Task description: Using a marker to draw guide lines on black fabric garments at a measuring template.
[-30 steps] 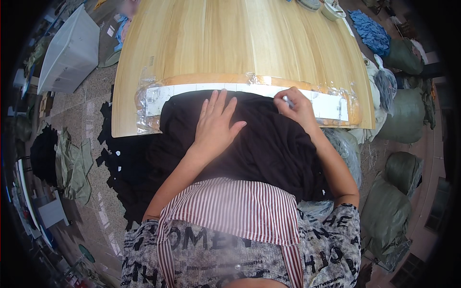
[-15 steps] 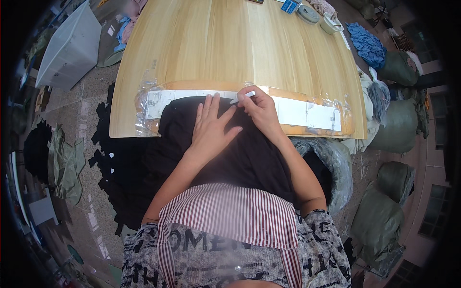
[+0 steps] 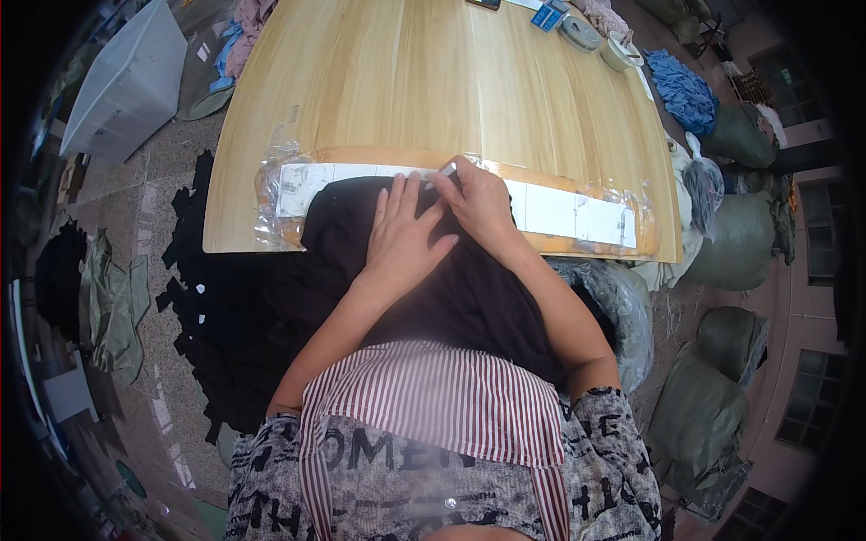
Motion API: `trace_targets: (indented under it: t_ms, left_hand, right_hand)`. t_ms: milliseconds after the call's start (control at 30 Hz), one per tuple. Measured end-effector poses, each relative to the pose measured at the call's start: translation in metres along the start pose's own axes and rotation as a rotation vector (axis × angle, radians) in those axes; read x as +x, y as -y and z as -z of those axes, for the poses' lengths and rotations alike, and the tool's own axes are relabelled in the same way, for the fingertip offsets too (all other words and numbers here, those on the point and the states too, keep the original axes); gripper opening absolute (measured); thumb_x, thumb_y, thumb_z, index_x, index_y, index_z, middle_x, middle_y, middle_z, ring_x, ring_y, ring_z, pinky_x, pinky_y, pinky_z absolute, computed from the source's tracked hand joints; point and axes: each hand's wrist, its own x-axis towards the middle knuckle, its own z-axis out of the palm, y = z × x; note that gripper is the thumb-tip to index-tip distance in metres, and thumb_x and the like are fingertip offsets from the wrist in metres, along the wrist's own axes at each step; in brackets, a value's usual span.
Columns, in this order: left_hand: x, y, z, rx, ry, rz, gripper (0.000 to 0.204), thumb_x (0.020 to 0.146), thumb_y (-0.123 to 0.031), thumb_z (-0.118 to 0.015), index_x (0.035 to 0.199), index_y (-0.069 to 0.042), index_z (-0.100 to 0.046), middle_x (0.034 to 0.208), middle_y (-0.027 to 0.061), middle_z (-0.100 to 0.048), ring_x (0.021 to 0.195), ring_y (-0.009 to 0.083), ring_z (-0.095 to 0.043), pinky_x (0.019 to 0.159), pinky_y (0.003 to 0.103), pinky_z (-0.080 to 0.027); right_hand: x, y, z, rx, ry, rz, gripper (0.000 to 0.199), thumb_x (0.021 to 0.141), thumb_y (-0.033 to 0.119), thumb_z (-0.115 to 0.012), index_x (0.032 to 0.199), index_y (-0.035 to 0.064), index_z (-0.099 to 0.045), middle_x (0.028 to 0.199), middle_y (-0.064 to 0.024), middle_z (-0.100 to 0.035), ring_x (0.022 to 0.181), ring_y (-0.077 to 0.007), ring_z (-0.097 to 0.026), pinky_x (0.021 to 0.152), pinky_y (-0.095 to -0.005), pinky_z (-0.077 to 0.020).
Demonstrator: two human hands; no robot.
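A black garment (image 3: 469, 288) lies over the near edge of a long wooden table (image 3: 433, 81) and hangs into my lap. My left hand (image 3: 403, 236) presses flat on it, fingers spread. My right hand (image 3: 476, 200) sits just right of the left one, pinching a small white chalk-like piece (image 3: 447, 169) at the cloth's top edge. Behind the cloth runs a white paper strip (image 3: 559, 209) taped under clear plastic along the table edge.
Black fabric scraps (image 3: 203, 298) are piled on the floor at left. Stuffed green sacks (image 3: 740, 243) and a clear plastic bag (image 3: 613, 298) stand at right. A white bin (image 3: 126, 81) is at far left. Tape rolls (image 3: 582, 32) and blue cloth (image 3: 681, 86) lie far right.
My right hand has slid left along the garment's top edge with the white piece, from the right part of the strip to beside my left hand. The left hand stays flat.
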Motion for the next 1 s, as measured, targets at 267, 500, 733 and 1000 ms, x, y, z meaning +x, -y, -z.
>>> trace_targets:
  t_ms: [267, 500, 733, 1000]
  left_hand:
    - [-0.002, 0.004, -0.003, -0.032, -0.028, -0.041, 0.055, 0.079, -0.028, -0.068, 0.125, -0.002, -0.054, 0.135, 0.0257, -0.039, 0.133, 0.0410, -0.030, 0.112, 0.053, -0.021]
    - [-0.004, 0.006, -0.003, -0.062, -0.061, -0.032, 0.055, 0.080, -0.025, -0.065, 0.125, 0.003, -0.051, 0.135, 0.0263, -0.043, 0.132, 0.0403, -0.032, 0.113, 0.050, -0.020]
    - [0.003, 0.006, 0.004, -0.074, -0.080, -0.041, 0.043, 0.082, -0.014, -0.062, 0.121, 0.002, -0.053, 0.126, 0.0204, -0.050, 0.126, 0.0392, -0.040, 0.110, 0.050, -0.026]
    - [0.033, 0.026, 0.023, 0.092, -0.220, -0.070, 0.011, 0.076, 0.001, -0.054, 0.084, -0.006, -0.056, 0.084, 0.0103, -0.055, 0.081, 0.0310, -0.054, 0.076, 0.043, -0.042]
  right_hand:
    - [0.006, 0.025, -0.026, 0.468, -0.016, 0.186, 0.015, 0.091, 0.014, -0.059, 0.099, 0.0034, -0.063, 0.067, -0.0048, -0.062, 0.062, -0.0088, -0.057, 0.058, -0.0247, -0.0458]
    - [0.014, 0.035, -0.026, 0.336, 0.195, 0.068, 0.017, 0.091, 0.016, -0.058, 0.103, 0.0053, -0.063, 0.072, -0.0073, -0.066, 0.064, -0.0113, -0.060, 0.060, -0.0269, -0.0477]
    - [0.039, 0.023, -0.034, 0.542, 0.074, -0.071, 0.019, 0.093, 0.020, -0.057, 0.088, 0.0022, -0.060, 0.068, -0.0057, -0.062, 0.056, -0.0096, -0.054, 0.053, -0.0254, -0.0442]
    - [-0.039, 0.031, 0.053, 1.216, 0.201, -0.234, 0.020, 0.096, 0.019, -0.047, 0.097, 0.0014, -0.057, 0.086, -0.0089, -0.064, 0.062, -0.0081, -0.051, 0.059, -0.0245, -0.0446]
